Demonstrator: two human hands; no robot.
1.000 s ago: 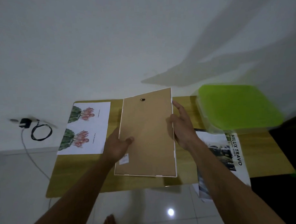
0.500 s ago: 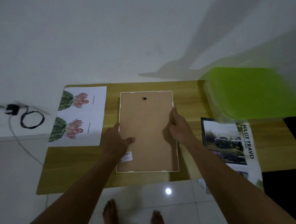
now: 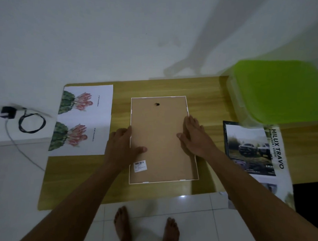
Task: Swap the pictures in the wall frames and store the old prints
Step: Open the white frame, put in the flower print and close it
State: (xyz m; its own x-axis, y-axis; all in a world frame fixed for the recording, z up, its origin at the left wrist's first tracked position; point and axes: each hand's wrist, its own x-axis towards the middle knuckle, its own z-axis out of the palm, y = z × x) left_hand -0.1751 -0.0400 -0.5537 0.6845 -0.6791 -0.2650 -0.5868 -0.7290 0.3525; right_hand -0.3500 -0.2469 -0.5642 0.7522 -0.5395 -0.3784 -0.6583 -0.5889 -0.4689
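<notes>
Head view: frame [image 3: 158, 97] is laid face-down, edge pinched by left hand [image 3: 122, 145], pressed by flat right hand [image 3: 195, 137], so backing [image 3: 158, 124] is reachable.

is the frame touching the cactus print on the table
Apart. The head view shows a strip of bare wooden table between the cactus print and the left edge of the frame.

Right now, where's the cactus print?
Head view: cactus print lies flat at the left end of the wooden table, just left of the face-down picture frame.
</notes>
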